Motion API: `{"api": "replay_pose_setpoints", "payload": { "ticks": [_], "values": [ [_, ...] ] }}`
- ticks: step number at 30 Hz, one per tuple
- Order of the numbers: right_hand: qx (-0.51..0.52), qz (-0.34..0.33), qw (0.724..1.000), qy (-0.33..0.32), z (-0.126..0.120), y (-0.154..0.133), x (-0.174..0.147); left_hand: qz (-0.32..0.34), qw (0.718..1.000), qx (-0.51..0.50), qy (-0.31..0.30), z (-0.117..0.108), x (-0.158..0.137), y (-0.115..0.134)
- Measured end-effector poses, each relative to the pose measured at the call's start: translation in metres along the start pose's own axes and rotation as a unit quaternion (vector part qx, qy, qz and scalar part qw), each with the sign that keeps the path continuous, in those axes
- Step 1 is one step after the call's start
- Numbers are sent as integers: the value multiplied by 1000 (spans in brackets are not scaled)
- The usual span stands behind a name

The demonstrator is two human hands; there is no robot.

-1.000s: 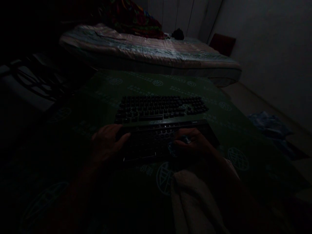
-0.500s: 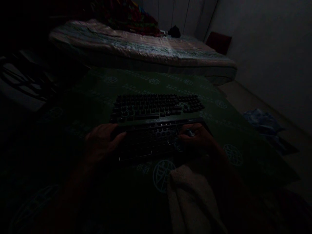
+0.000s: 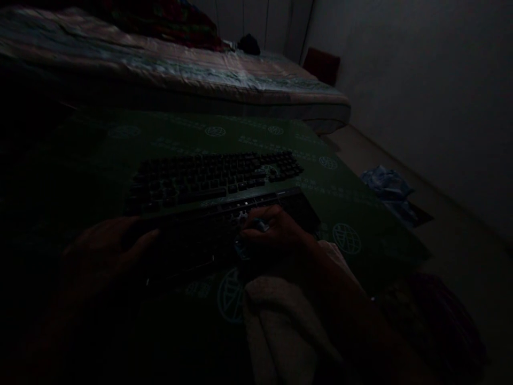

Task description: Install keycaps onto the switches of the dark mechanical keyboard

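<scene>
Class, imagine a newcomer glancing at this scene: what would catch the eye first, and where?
Probably the rows of dark keycaps laid out on the green table. Just nearer lies a keyboard, left hand at its left end, right hand holding a small bluish object over it. Behind the table lies a striped mattress.

Patterned mattress (image 3: pixel 240 80) bears reddish cloth (image 3: pixel 172 24); bluish bundle (image 3: pixel 385 182) on floor (image 3: pixel 356 145).

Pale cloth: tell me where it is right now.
In the head view, the pale cloth is at the bottom centre, on the near side of the keyboard and just below the right hand in the picture.
</scene>
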State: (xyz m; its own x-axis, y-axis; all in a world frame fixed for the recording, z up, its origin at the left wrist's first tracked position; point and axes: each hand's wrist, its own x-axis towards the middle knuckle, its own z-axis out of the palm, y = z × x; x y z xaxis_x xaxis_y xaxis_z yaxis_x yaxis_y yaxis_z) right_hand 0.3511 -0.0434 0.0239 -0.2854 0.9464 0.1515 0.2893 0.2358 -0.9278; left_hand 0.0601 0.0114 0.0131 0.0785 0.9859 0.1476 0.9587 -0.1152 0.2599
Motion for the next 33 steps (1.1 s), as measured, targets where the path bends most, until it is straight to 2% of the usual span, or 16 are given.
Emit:
{"api": "replay_pose_setpoints", "payload": {
  "ticks": [5, 11, 15, 18, 21, 25, 31, 33],
  "values": [
    [-6, -16, 1000, -2, -2, 3, -1, 23, 1000, 2, 10, 4, 1, -5],
    [-3, -9, 1000, 23, -2, 4, -1, 4, 999, 17, -30, 2, 6, -4],
    [5, 6, 1000, 5, 0, 1, -1, -1, 1000, 17, -26, -1, 5, -1],
    [-7, 27, 999, 22, -3, 2, -1, 14, 1000, 18, -21, 0, 5, -2],
    [-1, 12, 999, 45, -2, 3, -1, 23, 1000, 17, -11, 3, 5, -4],
    [8, -29, 999, 33, 3, 4, 1, 19, 1000, 11, -8, 2, 3, -4],
    [-11, -6, 998, 65, 1, 6, 0, 27, 1000, 11, 0, 4, 5, -4],
    [-2, -16, 998, 56, 0, 5, -1, 33, 999, 7, 10, 5, 5, -5]
  ]
}}
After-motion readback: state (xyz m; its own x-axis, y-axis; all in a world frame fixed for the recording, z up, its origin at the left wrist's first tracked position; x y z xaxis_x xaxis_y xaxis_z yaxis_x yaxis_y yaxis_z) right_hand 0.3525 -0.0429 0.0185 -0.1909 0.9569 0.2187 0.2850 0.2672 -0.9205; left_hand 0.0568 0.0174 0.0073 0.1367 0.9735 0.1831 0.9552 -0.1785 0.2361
